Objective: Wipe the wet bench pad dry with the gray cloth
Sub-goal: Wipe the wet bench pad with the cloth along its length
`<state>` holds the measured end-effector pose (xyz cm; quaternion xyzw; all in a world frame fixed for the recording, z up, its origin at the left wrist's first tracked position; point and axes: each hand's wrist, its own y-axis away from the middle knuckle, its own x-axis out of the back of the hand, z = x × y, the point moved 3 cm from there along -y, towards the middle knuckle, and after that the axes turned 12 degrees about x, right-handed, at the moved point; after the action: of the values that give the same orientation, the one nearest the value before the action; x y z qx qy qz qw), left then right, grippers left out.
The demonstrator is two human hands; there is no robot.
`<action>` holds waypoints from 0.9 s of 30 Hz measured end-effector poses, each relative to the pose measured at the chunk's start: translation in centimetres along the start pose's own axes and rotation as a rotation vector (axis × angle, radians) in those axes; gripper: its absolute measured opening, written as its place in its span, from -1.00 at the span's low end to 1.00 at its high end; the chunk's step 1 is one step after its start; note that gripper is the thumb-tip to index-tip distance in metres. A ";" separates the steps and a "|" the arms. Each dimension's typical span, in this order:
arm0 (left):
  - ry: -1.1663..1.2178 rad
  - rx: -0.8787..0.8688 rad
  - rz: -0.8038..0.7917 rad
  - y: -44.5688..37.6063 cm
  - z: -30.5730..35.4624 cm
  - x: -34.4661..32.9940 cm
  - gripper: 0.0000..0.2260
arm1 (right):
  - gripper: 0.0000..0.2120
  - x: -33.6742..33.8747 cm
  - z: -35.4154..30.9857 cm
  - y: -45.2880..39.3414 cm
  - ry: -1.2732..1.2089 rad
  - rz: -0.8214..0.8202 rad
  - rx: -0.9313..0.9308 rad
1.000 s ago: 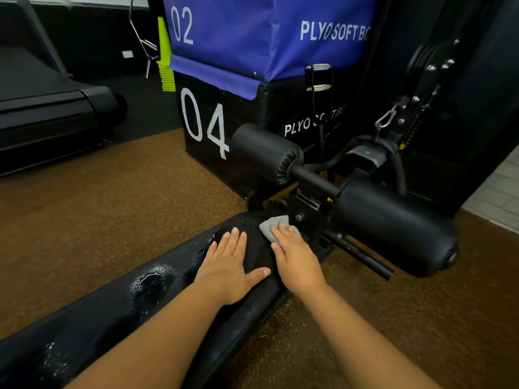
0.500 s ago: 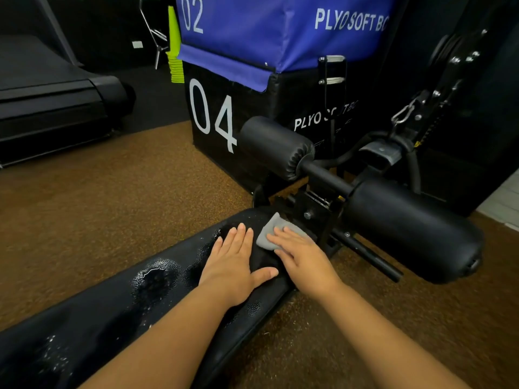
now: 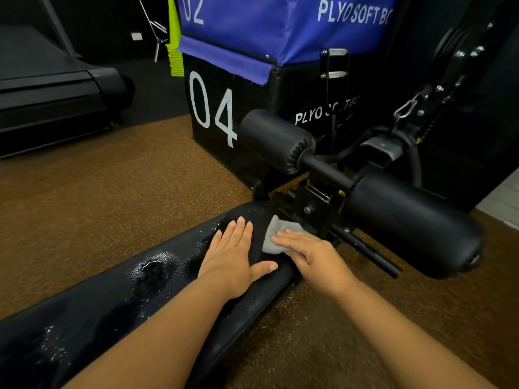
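Note:
The black bench pad [image 3: 118, 301] runs from the lower left toward the centre, with water drops and a puddle [image 3: 153, 269] on its surface. My left hand [image 3: 234, 258] lies flat on the pad, fingers spread, holding nothing. Right of it, my right hand [image 3: 314, 255] presses the gray cloth [image 3: 273, 240] flat onto the pad's far end. The cloth's right part is hidden under my fingers.
Two black foam rollers [image 3: 276, 140] [image 3: 407, 223] on a metal bar stand just beyond the pad's end. Stacked plyo boxes, black "04" [image 3: 213, 113] under blue [image 3: 280, 26], rise behind. A treadmill [image 3: 56, 91] sits far left. Brown rubber floor [image 3: 98, 197] surrounds the bench.
My right hand has slid the gray cloth leftward across the pad's end, so more cloth shows beside my fingers. My left hand stays flat on the pad. The view has moved closer.

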<state>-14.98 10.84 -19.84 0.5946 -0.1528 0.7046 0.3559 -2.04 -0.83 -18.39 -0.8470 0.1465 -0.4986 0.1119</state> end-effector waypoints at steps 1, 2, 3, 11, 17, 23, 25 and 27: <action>0.001 0.001 0.002 0.0 0.0 0.0 -0.15 | -0.65 0.5 0.3 0.3 0.010 0.008 -0.003; 0.001 0.001 0.004 0.0 0.0 0.1 -0.15 | -0.66 0.8 0.6 0.2 0.030 0.030 -0.019; 0.002 0.000 0.004 0.1 0.0 0.1 -0.15 | -0.67 0.8 1.0 -0.1 0.051 0.068 -0.053; -0.003 -0.008 0.006 -0.1 0.0 0.0 -0.15 | -0.68 -0.8 -0.7 -0.2 0.046 0.105 -0.018; 0.009 -0.006 0.020 0.1 0.1 0.1 -0.15 | -0.67 0.9 1.7 0.8 0.028 0.207 -0.100; 0.011 -0.003 0.006 0.0 0.0 0.0 -0.15 | -0.69 -1.2 -1.0 0.0 0.029 0.183 -0.106; 0.012 -0.004 -0.008 0.1 0.1 0.2 -0.14 | -0.69 -0.3 -1.3 1.1 0.014 0.108 -0.019; 0.022 0.004 -0.025 0.2 0.1 0.6 -0.13 | -0.69 0.6 -0.6 0.9 0.048 0.079 -0.028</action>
<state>-15.07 10.79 -19.15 0.5892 -0.1402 0.7069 0.3653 -2.47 -1.95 -17.93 -0.8298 0.1896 -0.5118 0.1160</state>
